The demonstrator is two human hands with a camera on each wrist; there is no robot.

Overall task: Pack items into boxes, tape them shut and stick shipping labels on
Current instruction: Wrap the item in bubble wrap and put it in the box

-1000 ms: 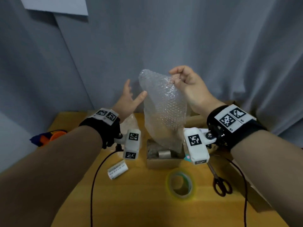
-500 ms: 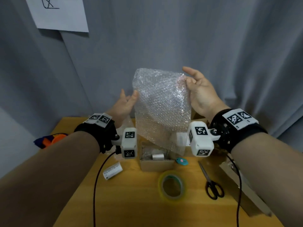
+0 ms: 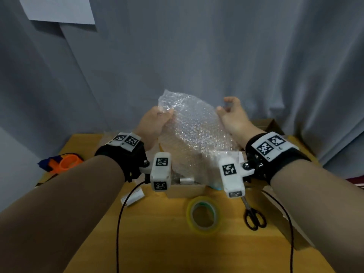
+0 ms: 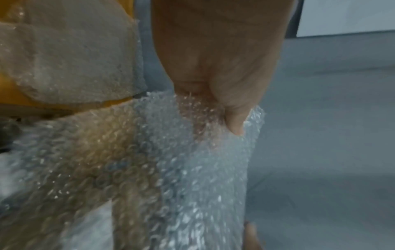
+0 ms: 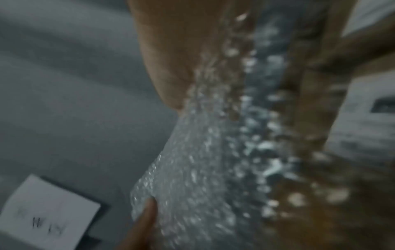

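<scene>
Clearly the bubble wrap (image 3: 195,134) hangs spread above the open box (image 3: 185,191) at mid-bench (image 3: 157,243), its low end dipping in; padding, I'd judge. The left hand (image 3: 153,123) pinches its top-left edge. The right hand (image 3: 232,117) meets the right edge, but blur hides whether it grips. The wrap and the wrist cameras mostly hide the box's contents.

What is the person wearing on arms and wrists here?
Forearms bare, no sleeves. Behind the left hand and right hand, each wrist carries a black strap topped by a white plate with two black-and-white square markers. A white camera block, also marked, sits under each wrist, trailing a thin black cable.
</scene>
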